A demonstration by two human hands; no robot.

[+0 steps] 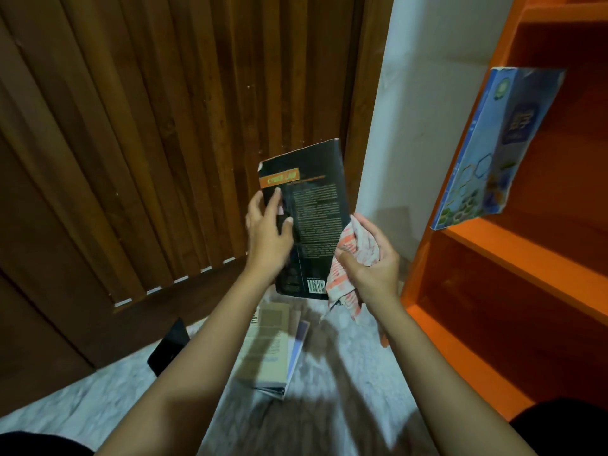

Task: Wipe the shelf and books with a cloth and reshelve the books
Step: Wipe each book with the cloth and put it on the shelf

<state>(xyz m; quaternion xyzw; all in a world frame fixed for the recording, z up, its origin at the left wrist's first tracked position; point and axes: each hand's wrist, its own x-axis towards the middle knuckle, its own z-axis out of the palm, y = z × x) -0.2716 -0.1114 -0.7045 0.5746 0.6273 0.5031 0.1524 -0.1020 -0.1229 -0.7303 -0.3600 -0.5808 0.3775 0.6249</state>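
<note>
My left hand [268, 236] grips a black paperback [312, 205] by its left edge and holds it upright in mid-air, back cover toward me. My right hand [368, 258] clutches a bunched white and orange cloth [345, 268] against the book's lower right edge. The orange shelf unit [513, 258] stands at the right. One blue book [487, 153] leans tilted on its middle shelf. The lower shelves that I can see hold nothing.
Below my hands, a small stack of books [273, 350] lies on the pale marbled floor [345, 373]. A dark flat object [167, 345] lies near the brown slatted wooden door [131, 143]. A white wall strip [394, 126] separates door and shelf.
</note>
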